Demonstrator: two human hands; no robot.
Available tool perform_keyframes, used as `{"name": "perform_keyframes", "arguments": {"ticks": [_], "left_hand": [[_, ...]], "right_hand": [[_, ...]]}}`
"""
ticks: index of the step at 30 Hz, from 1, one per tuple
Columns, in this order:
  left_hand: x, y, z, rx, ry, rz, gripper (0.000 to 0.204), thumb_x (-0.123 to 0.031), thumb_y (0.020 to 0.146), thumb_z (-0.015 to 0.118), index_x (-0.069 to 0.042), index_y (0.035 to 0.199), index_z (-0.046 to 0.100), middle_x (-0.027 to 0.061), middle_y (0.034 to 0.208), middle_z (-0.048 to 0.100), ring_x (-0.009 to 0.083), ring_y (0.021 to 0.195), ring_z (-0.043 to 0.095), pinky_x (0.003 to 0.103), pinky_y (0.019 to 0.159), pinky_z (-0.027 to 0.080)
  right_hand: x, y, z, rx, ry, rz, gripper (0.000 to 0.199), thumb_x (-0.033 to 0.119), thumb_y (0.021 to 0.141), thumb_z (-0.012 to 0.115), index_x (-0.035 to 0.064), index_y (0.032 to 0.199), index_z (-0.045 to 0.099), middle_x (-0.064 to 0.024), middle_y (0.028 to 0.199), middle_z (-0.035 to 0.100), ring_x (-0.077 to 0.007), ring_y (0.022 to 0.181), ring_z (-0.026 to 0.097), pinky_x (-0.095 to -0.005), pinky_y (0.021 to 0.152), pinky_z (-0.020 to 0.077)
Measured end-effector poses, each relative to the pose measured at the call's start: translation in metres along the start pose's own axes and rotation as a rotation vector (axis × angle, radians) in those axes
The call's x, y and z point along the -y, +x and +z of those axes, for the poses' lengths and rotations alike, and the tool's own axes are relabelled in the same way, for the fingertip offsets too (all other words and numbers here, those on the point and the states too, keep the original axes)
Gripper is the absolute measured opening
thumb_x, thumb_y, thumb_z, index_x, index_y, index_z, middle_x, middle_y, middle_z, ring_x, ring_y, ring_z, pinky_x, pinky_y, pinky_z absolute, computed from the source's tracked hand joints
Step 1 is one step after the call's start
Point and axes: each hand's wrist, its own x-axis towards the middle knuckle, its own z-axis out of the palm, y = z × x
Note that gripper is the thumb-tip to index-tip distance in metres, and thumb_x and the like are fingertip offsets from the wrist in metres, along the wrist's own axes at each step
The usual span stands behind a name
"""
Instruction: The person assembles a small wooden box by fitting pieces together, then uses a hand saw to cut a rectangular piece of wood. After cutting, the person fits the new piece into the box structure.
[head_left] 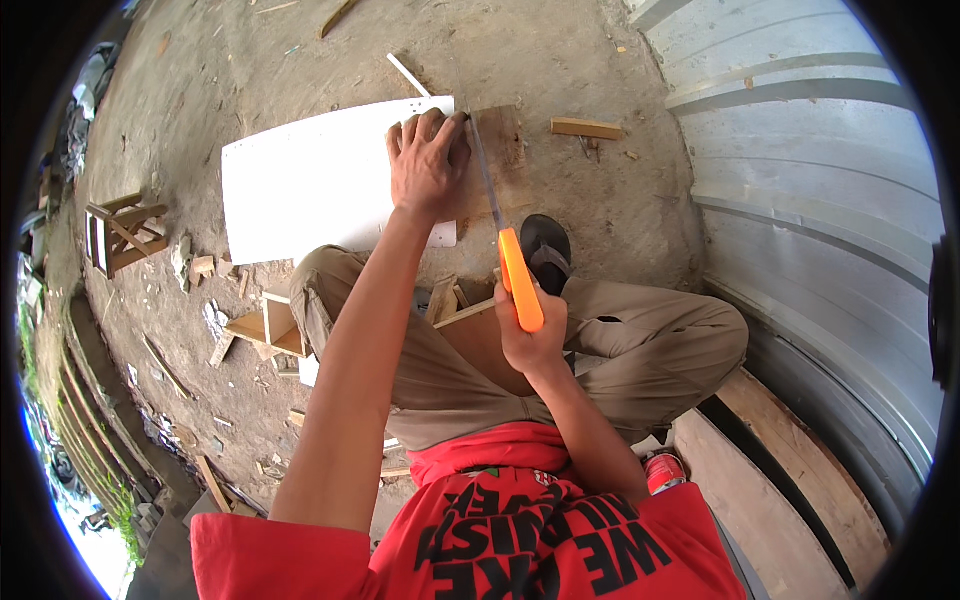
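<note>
red shirt (560, 530) nearest, our right hand (535, 335) clasps the saw (518, 275); our left hand (427, 172), unclenched, should press the panel (310, 190) steady.

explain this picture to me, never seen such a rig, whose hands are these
No machine here: these are a person's own bare hands. The one picture comes from a wide fisheye camera worn on the head, looking down, so the rim is dark and straight edges bend. The left hand rests on a white panel; the right hand grips an orange-handled saw, its blade pointing away beside the panel's edge. A short wood strip and a small wooden stool are on the ground.
</note>
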Motion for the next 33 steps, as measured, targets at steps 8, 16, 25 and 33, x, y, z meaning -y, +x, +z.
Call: {"name": "perform_keyframes", "arguments": {"ticks": [8,16,25,33], "left_hand": [[0.000,0.000,-0.002,-0.023,-0.003,-0.008,0.039,-0.027,0.087,0.062,-0.022,0.126,0.060,0.0059,0.125,0.055,0.0261,0.125,0.047,0.047,0.112,0.026],[-0.001,0.000,-0.002,-0.024,-0.015,-0.014,0.038,-0.026,0.088,0.062,-0.022,0.125,0.059,0.0061,0.127,0.055,0.0263,0.125,0.047,0.048,0.112,0.026],[-0.002,-0.002,0.001,-0.070,-0.032,0.014,0.038,-0.022,0.084,0.065,-0.018,0.122,0.061,0.0063,0.123,0.057,0.0267,0.121,0.050,0.046,0.110,0.030],[-0.002,0.002,0.003,-0.060,-0.064,-0.052,0.045,-0.026,0.088,0.062,-0.008,0.128,0.052,0.0094,0.126,0.056,0.0283,0.124,0.049,0.047,0.112,0.028]], "right_hand": [[-0.003,-0.033,-0.012,-0.022,-0.024,-0.043,0.023,0.010,0.089,0.066,0.0012,0.070,0.057,-0.0053,0.051,0.050,-0.0140,0.043,0.048,-0.0307,0.046,0.0403],[0.005,-0.051,-0.010,-0.070,-0.056,-0.111,0.023,0.008,0.089,0.066,0.0025,0.069,0.056,-0.0059,0.052,0.049,-0.0136,0.042,0.045,-0.0316,0.044,0.0362],[0.002,-0.034,-0.008,-0.025,-0.059,0.005,0.014,0.009,0.088,0.065,-0.0003,0.078,0.063,-0.0073,0.055,0.054,-0.0142,0.046,0.052,-0.0295,0.050,0.0430],[0.002,0.007,0.005,-0.012,0.072,0.090,0.023,0.009,0.089,0.066,-0.0006,0.071,0.055,-0.0065,0.052,0.045,-0.0137,0.046,0.047,-0.0326,0.047,0.0381]]}}
